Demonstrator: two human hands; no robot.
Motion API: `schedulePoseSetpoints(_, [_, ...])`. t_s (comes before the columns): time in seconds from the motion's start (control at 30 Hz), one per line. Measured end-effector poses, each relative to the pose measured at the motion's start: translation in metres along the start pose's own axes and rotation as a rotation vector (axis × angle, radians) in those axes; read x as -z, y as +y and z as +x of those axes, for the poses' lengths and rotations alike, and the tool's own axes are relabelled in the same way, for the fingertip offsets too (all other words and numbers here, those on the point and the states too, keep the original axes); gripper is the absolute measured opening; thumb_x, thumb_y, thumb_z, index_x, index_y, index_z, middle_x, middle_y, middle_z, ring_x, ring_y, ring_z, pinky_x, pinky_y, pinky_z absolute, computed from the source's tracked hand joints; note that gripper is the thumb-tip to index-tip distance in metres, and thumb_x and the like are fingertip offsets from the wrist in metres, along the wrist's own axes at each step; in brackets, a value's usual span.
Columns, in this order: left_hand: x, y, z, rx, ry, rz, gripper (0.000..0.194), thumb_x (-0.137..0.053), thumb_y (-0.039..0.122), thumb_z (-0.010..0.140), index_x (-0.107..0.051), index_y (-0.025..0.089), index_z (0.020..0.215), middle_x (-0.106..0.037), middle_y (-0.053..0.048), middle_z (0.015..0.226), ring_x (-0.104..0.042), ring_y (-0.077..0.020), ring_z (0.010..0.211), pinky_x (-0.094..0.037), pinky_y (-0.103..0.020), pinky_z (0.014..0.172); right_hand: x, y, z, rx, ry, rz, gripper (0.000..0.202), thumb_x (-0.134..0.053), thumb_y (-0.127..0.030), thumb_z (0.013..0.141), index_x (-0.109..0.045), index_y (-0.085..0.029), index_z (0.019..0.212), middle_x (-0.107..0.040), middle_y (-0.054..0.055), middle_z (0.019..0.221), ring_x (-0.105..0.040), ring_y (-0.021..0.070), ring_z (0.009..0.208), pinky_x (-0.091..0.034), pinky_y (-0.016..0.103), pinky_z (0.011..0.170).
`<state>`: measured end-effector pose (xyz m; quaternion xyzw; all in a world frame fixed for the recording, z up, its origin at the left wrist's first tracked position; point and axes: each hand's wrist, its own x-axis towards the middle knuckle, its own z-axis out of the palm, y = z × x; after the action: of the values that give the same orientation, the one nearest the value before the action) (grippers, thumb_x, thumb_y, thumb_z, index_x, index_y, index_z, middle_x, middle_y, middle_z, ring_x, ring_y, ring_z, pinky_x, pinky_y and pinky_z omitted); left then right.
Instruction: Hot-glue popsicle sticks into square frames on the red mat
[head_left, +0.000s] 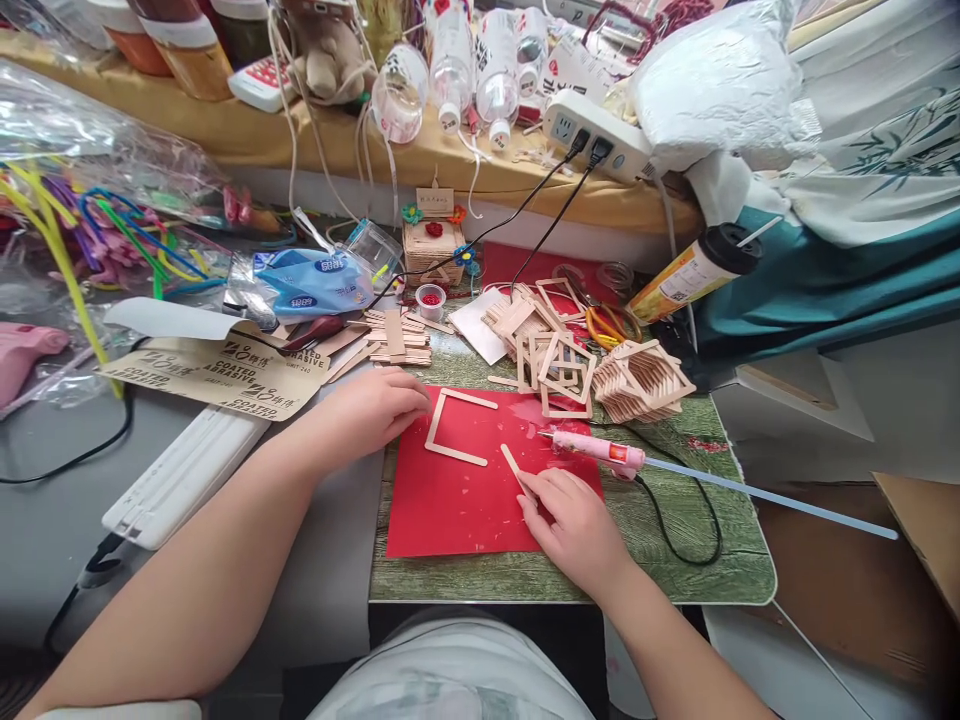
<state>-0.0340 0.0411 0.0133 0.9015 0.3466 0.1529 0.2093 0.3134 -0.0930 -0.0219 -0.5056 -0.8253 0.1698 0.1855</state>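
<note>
Three wooden sticks form a frame [433,424] with its right side open, lying on a red sheet [450,510]. My right hand [574,520] pinches a loose wooden stick [510,459] over the sheet, to the right of the frame. At the sheet's upper left edge rests my left hand [375,408], its fingers curled together; whether anything is between the fingertips is hidden. A pink glue gun [600,450] with a long pale glue stick lies just beyond my right hand, its nozzle pointing left over the sheet.
Behind the sheet are wooden square frames [555,365], a stacked frame pile [641,382], loose sticks [397,338] and a tilted drink cup [694,270]. Sandpaper [217,375] and a white power strip [184,475] lie left. A black cord [686,560] loops at right.
</note>
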Motion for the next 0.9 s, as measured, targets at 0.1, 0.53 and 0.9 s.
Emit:
schedulePoseSetpoints(0.1, [0.000, -0.001, 0.000, -0.040, 0.082, 0.011, 0.021, -0.062, 0.032, 0.104, -0.080, 0.023, 0.096, -0.080, -0.006, 0.104, -0.072, -0.0199, 0.094, -0.050, -0.033, 0.089, -0.002, -0.003, 0.005, 0.005, -0.021, -0.005, 0.029, -0.056, -0.021, 0.106, -0.069, -0.018, 0.132, -0.072, 0.010, 0.098, -0.069, 0.0262, 0.091, -0.059, 0.045, 0.085])
schedulePoseSetpoints(0.53, [-0.024, 0.025, 0.010, 0.078, 0.003, 0.244, 0.030, -0.048, 0.036, 0.109, -0.073, 0.022, 0.100, -0.076, -0.010, 0.106, -0.070, -0.0244, 0.093, -0.049, -0.037, 0.078, 0.002, 0.012, 0.022, 0.299, -0.115, -0.107, 0.047, -0.053, -0.009, 0.105, -0.060, -0.019, 0.150, -0.064, 0.013, 0.154, -0.056, 0.0327, 0.144, -0.051, 0.059, 0.115])
schedulePoseSetpoints(0.9, [-0.032, 0.035, 0.017, 0.405, -0.044, 0.277, 0.016, -0.049, 0.034, 0.102, -0.053, 0.024, 0.090, -0.070, -0.003, 0.076, -0.067, -0.0210, 0.071, -0.031, -0.031, 0.057, -0.012, 0.008, 0.027, 0.237, -0.020, -0.097, 0.047, -0.053, -0.018, 0.108, -0.057, -0.019, 0.155, -0.064, 0.015, 0.154, -0.055, 0.0315, 0.148, -0.050, 0.057, 0.118])
